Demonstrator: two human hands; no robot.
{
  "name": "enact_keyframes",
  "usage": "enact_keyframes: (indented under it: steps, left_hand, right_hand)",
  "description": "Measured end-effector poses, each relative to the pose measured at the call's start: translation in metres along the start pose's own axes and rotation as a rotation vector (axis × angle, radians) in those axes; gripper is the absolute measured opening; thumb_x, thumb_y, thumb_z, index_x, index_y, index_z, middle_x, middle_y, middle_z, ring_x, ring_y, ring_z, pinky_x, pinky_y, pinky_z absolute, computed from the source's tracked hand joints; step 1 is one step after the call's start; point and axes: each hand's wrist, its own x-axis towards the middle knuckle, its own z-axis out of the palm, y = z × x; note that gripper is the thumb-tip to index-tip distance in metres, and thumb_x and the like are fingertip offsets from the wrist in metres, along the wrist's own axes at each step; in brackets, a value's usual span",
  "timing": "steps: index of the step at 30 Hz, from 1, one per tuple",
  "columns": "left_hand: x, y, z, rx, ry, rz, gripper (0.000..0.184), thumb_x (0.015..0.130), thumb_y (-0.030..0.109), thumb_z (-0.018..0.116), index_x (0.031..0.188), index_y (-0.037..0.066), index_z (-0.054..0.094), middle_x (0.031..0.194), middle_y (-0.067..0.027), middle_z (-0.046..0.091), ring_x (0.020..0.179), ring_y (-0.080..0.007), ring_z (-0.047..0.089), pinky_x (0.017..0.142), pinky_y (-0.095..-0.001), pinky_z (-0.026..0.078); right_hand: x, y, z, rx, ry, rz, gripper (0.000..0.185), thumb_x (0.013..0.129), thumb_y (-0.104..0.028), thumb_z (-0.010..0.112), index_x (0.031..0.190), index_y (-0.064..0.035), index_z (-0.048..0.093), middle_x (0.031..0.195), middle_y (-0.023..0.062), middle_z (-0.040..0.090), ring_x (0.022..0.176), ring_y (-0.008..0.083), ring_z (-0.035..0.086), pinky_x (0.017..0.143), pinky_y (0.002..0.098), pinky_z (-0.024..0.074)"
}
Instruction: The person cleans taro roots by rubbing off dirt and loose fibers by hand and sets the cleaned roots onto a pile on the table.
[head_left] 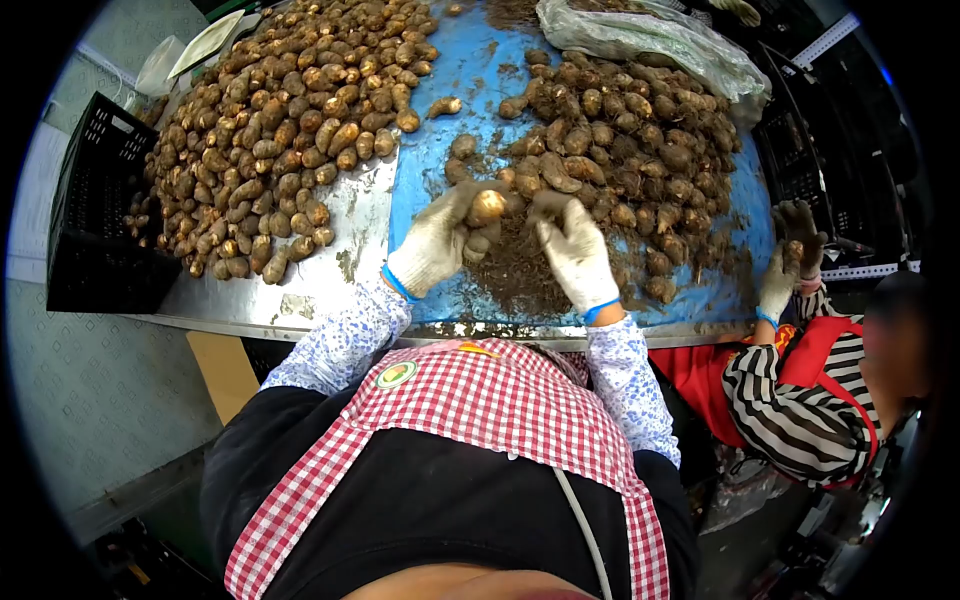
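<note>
In a dirty white glove, my left hand (436, 238) is wrapped round a small brown taro (487, 207) whose pale cut end faces up. My right hand (578, 252), gloved the same way, is closed just to the right of it, its fingertips dark with soil. Whatever those fingers pinch is hidden. Under both hands lies a mat of loose roots and dirt (520, 275) on a blue sheet (420, 180). A heap of hairy, soil-covered taros (650, 130) spreads beyond my right hand.
Left of the sheet, a large pile of cleaner taros (270, 130) covers the metal table (345, 235). A black crate (100, 220) stands at the far left. Clear plastic (650, 45) lies at the back. To the right, a co-worker (800, 390) in gloves holds a taro.
</note>
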Motion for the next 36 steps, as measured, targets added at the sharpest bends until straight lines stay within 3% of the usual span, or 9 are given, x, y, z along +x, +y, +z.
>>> enact_keyframes:
  steps: [5,6,11,14,18,20,30,33,36]
  left_hand:
    - [0.003,-0.019,0.008,0.984,0.133,0.384,0.030,0.104,0.025,0.042,0.119,0.004,0.058,0.101,-0.0088,0.063,0.079,-0.0150,0.061,0.068,-0.0283,0.053]
    - [0.001,0.010,0.032,0.987,0.224,0.004,0.027,0.103,0.020,0.044,0.117,0.001,0.057,0.103,-0.0098,0.063,0.089,-0.0172,0.062,0.077,-0.0310,0.053]
    - [0.004,-0.009,-0.009,0.560,-0.006,0.362,0.034,0.102,0.028,0.049,0.115,-0.003,0.056,0.105,-0.0148,0.065,0.085,-0.0195,0.068,0.068,-0.0289,0.056]
    - [-0.002,0.000,0.020,-0.269,0.257,-0.190,0.043,0.103,0.033,0.045,0.124,-0.003,0.054,0.092,-0.0146,0.067,0.069,-0.0174,0.068,0.049,-0.0257,0.056]
    - [-0.015,0.023,0.028,0.347,-0.273,-0.201,0.033,0.103,0.016,0.041,0.130,0.002,0.052,0.108,-0.0169,0.065,0.083,-0.0208,0.068,0.062,-0.0283,0.058]
    - [-0.021,-0.003,0.028,0.814,-0.039,0.327,0.034,0.103,0.017,0.041,0.131,0.001,0.051,0.106,-0.0139,0.067,0.085,-0.0222,0.068,0.072,-0.0302,0.056]
    - [-0.047,0.001,0.038,1.225,-0.142,0.573,0.030,0.095,0.009,0.055,0.122,-0.004,0.054,0.112,-0.0208,0.065,0.099,-0.0277,0.067,0.084,-0.0326,0.053]
    - [-0.039,-0.014,0.016,0.942,-0.029,0.451,0.034,0.096,0.009,0.055,0.126,-0.004,0.050,0.128,-0.0209,0.058,0.111,-0.0263,0.061,0.092,-0.0337,0.050]
    - [-0.039,-0.012,0.008,0.853,-0.003,0.337,0.039,0.098,0.014,0.056,0.132,-0.002,0.045,0.133,-0.0204,0.054,0.116,-0.0264,0.058,0.095,-0.0342,0.049]
  right_hand:
    - [-0.012,-0.006,0.028,-0.625,-0.232,-0.014,0.027,0.093,-0.002,0.061,0.118,0.0004,0.054,0.105,0.0116,0.065,0.090,0.0193,0.063,0.078,0.0276,0.0558]
    - [-0.013,-0.004,0.031,-0.656,-0.205,0.059,0.027,0.091,-0.003,0.063,0.116,0.0002,0.055,0.105,0.0131,0.066,0.091,0.0212,0.065,0.077,0.0300,0.0564]
    - [-0.023,-0.012,0.036,-0.934,-0.341,-0.356,0.047,0.082,-0.012,0.076,0.122,0.0004,0.056,0.108,0.0183,0.065,0.095,0.0268,0.067,0.082,0.0362,0.0551]
    - [-0.021,-0.001,0.025,-0.597,-0.221,-0.398,0.045,0.081,-0.011,0.075,0.121,-0.0015,0.058,0.109,0.0173,0.066,0.097,0.0268,0.067,0.085,0.0351,0.0546]
    - [-0.028,-0.006,0.022,-0.762,-0.126,-0.482,0.039,0.084,-0.008,0.070,0.121,-0.0032,0.060,0.106,0.0165,0.067,0.095,0.0267,0.067,0.083,0.0351,0.0543]
    - [-0.027,-0.004,0.027,-0.921,-0.097,-0.597,0.028,0.089,-0.010,0.064,0.116,-0.0016,0.061,0.102,0.0166,0.068,0.089,0.0283,0.068,0.077,0.0362,0.0546]
    - [-0.014,0.013,0.000,0.187,-0.161,0.314,0.029,0.100,-0.022,0.054,0.120,-0.0007,0.057,0.107,0.0098,0.064,0.097,0.0178,0.063,0.083,0.0300,0.0532]
    - [-0.006,0.020,-0.006,-0.550,-0.087,0.137,0.030,0.100,-0.022,0.054,0.121,-0.0011,0.056,0.110,0.0108,0.063,0.098,0.0166,0.063,0.083,0.0313,0.0541]
    - [-0.019,-0.004,0.000,-0.173,-0.065,0.255,0.055,0.098,-0.031,0.056,0.143,-0.0047,0.038,0.116,0.0160,0.063,0.099,0.0238,0.066,0.090,0.0381,0.0542]
